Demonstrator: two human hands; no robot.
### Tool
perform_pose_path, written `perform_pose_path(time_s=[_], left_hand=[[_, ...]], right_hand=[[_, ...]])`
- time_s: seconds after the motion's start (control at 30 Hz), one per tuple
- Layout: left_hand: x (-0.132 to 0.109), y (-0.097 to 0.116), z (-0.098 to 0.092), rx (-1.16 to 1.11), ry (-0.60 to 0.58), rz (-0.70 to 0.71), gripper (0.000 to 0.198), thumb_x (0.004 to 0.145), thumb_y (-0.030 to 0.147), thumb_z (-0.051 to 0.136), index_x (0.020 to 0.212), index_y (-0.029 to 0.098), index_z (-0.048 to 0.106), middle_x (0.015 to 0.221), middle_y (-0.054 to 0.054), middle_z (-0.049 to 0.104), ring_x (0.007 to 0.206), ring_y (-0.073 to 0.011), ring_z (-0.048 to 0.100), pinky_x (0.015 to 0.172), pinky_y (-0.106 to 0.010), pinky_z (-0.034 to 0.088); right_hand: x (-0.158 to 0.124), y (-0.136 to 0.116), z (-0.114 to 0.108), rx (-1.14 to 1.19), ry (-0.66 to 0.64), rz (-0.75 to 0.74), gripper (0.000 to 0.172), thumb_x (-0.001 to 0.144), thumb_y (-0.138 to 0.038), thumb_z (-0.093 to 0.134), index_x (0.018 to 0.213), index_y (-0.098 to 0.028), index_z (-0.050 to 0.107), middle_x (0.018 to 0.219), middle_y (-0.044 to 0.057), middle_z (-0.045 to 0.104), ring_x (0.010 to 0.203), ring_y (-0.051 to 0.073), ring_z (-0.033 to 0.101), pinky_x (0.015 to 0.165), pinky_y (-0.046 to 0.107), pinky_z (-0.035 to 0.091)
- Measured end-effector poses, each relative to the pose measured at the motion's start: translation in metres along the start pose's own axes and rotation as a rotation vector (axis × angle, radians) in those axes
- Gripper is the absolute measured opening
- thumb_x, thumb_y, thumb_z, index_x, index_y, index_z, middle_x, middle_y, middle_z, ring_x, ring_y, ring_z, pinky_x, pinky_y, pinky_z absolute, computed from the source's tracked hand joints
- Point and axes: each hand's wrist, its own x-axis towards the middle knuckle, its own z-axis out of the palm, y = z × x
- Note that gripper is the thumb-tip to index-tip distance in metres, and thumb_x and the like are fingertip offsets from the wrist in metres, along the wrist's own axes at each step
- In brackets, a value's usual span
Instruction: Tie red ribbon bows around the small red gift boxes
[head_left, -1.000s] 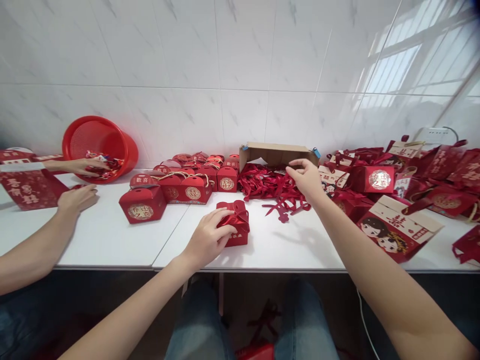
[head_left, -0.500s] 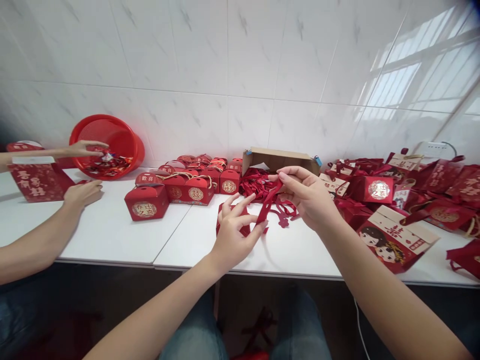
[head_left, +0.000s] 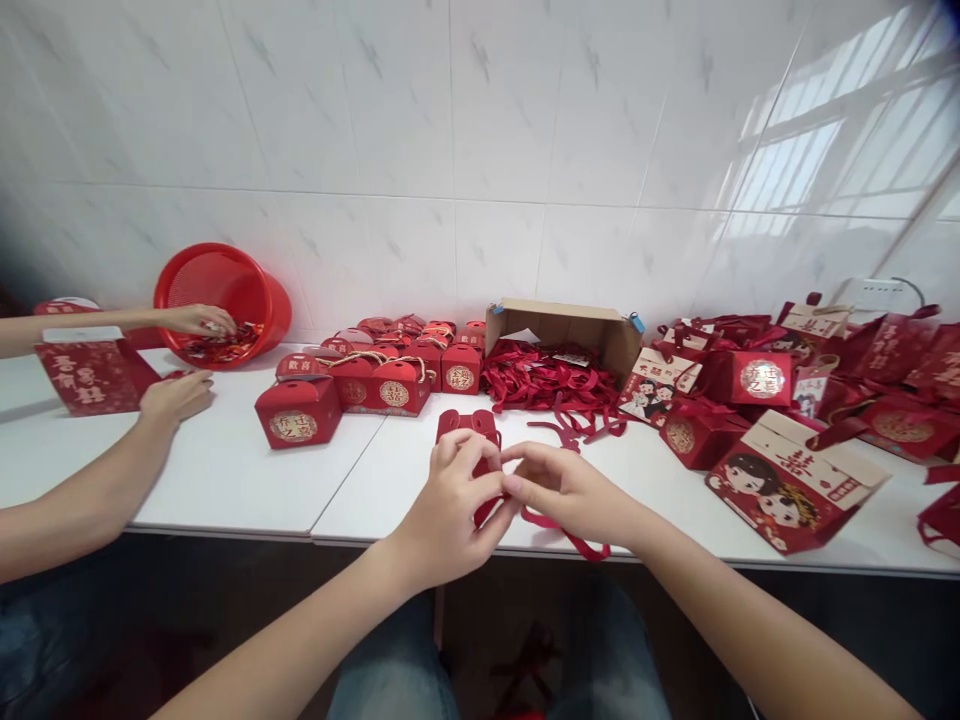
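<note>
My left hand [head_left: 456, 505] and my right hand [head_left: 566, 492] meet fingertip to fingertip near the table's front edge, both pinching a red ribbon [head_left: 589, 548]. Its loose end trails out below my right hand; the pinched part is hidden by my fingers. Just behind and partly under my left hand is a small red gift box [head_left: 469, 422] with slots in its top. Past my right hand lies a flat red ribbon piece [head_left: 568, 432] in front of a cardboard box [head_left: 577, 312] heaped with red ribbons [head_left: 540, 375].
To the left stand red gift boxes [head_left: 298, 412], several with twine handles. Finished-looking red bags and boxes [head_left: 795, 485] crowd the right side. A co-worker's hands [head_left: 176, 395] are at the far left, one reaching into a tipped red basket [head_left: 281, 310] of wrapped sweets.
My right hand has come down from above to meet my left hand. The ribbon, stretched upright between them before, now hangs toward the table edge. The co-worker's hand has moved deeper into the basket.
</note>
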Motion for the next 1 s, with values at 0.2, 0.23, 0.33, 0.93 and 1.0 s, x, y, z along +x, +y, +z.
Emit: perform_pose_path(time_s=[0.2,0.23,0.33,0.93,1.0], left_hand=[[0.001,-0.018,-0.002,0.041,0.006,-0.075,0.016,0.081,0.032,0.057,0.073,0.022,0.066,0.086,-0.006,0.059,0.095,-0.0237,0.044,0.087,-0.042,0.039],[0.001,-0.024,-0.001,0.062,0.032,-0.109,0.015,0.08,0.035,0.059,0.077,0.023,0.067,0.087,-0.005,0.06,0.096,-0.0242,0.044,0.088,-0.043,0.039],[0.003,-0.044,0.004,0.181,0.129,-0.231,0.021,0.077,0.039,0.062,0.087,0.023,0.068,0.098,-0.007,0.06,0.102,-0.0283,0.042,0.091,-0.048,0.037],[0.016,-0.076,0.005,0.075,0.121,-0.422,0.02,0.075,0.029,0.056,0.092,0.021,0.064,0.12,-0.008,0.055,0.12,-0.0288,0.037,0.101,-0.05,0.031],[0.024,-0.083,0.011,0.046,0.017,-0.46,0.028,0.07,0.029,0.059,0.097,0.021,0.063,0.12,-0.008,0.056,0.119,-0.0301,0.04,0.099,-0.05,0.034]], right_hand=[[0.005,0.015,-0.003,-0.024,-0.011,0.159,0.04,0.083,-0.05,0.049,0.061,-0.017,0.053,0.048,-0.006,0.045,0.043,0.007,0.036,0.043,0.019,0.03],[0.006,0.016,-0.007,-0.046,0.008,0.146,0.04,0.083,-0.05,0.049,0.059,-0.017,0.051,0.048,-0.006,0.043,0.044,0.007,0.035,0.045,0.02,0.029],[0.015,0.017,-0.017,-0.102,0.172,0.134,0.041,0.082,-0.05,0.048,0.057,-0.018,0.047,0.049,-0.006,0.042,0.046,0.008,0.036,0.047,0.022,0.029],[0.059,0.043,-0.024,0.1,0.244,0.154,0.043,0.075,-0.056,0.054,0.058,-0.018,0.048,0.048,-0.007,0.036,0.043,0.006,0.026,0.043,0.022,0.019],[0.06,0.044,-0.025,0.021,0.227,0.135,0.043,0.076,-0.057,0.053,0.059,-0.018,0.049,0.049,-0.006,0.037,0.045,0.007,0.029,0.045,0.022,0.021]])
